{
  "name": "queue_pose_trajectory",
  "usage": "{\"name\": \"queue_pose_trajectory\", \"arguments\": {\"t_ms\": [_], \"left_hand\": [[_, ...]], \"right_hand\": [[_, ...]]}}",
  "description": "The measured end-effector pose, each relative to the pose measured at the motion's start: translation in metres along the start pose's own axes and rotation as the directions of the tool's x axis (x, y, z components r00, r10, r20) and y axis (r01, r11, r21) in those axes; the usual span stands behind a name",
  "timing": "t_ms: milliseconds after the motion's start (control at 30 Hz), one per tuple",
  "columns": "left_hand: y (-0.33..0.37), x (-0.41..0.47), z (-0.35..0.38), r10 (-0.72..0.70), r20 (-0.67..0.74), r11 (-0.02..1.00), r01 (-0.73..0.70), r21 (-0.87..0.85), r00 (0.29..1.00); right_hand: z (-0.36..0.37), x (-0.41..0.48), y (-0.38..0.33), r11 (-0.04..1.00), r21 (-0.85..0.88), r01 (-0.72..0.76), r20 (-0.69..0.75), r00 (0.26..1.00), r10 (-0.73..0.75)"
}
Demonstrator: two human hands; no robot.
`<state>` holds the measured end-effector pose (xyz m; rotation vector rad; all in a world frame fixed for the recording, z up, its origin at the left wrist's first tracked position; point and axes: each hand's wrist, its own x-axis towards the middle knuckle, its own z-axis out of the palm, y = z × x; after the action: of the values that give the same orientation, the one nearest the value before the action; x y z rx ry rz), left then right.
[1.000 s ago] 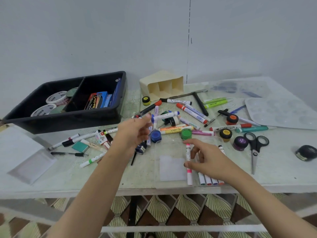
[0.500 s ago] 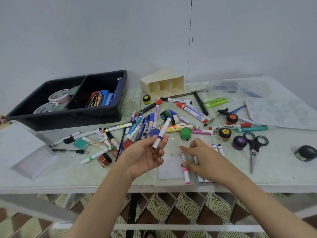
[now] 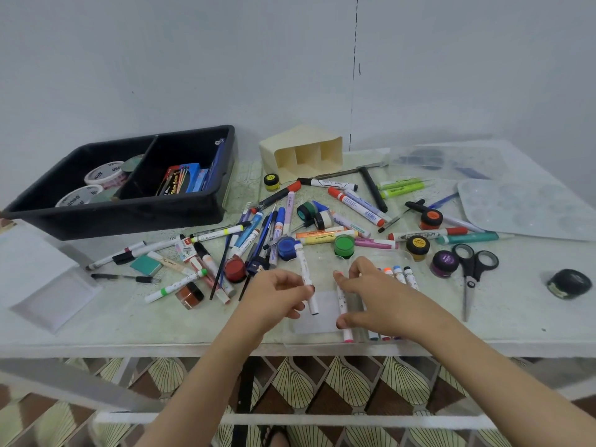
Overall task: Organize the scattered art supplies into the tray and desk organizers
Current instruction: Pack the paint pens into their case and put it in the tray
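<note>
White marker (image 3: 304, 269) is pinched in the left grip (image 3: 279, 295) between thumb and fingertips, slanting over the near part of the worktop (image 3: 129, 321) with its far end beside the blue paint pot (image 3: 287, 248). Just to its right, the right grip (image 3: 377, 295) lies over the markers in the clear case (image 3: 309, 337). Its forefinger and thumb touch a pink-tipped marker (image 3: 342, 300), but I cannot tell whether it grasps that one.

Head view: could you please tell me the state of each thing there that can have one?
Black plastic two-compartment tray: partly filled.
Cream plastic desk organizer: tipped on its side, compartments empty.
Black-handled steel scissors: closed, lying flat.
Slim white marker: pinched in the left hand.
Clear plastic marker case: open, right hand on its markers.
</note>
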<state>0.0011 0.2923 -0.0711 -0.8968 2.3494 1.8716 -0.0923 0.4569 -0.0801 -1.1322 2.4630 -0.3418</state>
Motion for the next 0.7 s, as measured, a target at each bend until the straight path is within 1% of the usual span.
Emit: {"name": "queue_pose_trajectory", "arguments": {"t_ms": [100, 233, 367, 533, 700], "left_hand": [[-0.002, -0.002, 0.005, 0.015, 0.015, 0.994, -0.016, 0.107, 1.0], [-0.006, -0.004, 0.013, 0.072, 0.03, 0.97, -0.077, 0.229, 0.997], [-0.011, -0.002, 0.02, 0.13, 0.044, 0.91, -0.137, 0.392, 0.991], [-0.012, 0.0, 0.024, 0.174, 0.03, 0.882, -0.17, 0.439, 0.984], [-0.015, -0.004, 0.026, 0.214, 0.031, 0.903, -0.21, 0.374, 0.976]], "right_hand": [[0.001, -0.001, 0.001, 1.0, -0.007, -0.003, 0.001, 1.0, 0.003], [0.002, -0.001, 0.004, 1.0, 0.015, -0.001, 0.0, 1.0, 0.001], [0.001, 0.0, 0.007, 1.0, 0.03, 0.009, 0.018, 1.0, -0.009], [-0.001, 0.003, 0.011, 0.999, 0.022, 0.039, 0.068, 0.997, -0.041], [-0.001, 0.004, 0.012, 0.998, 0.039, 0.039, 0.078, 0.996, -0.042]]}}
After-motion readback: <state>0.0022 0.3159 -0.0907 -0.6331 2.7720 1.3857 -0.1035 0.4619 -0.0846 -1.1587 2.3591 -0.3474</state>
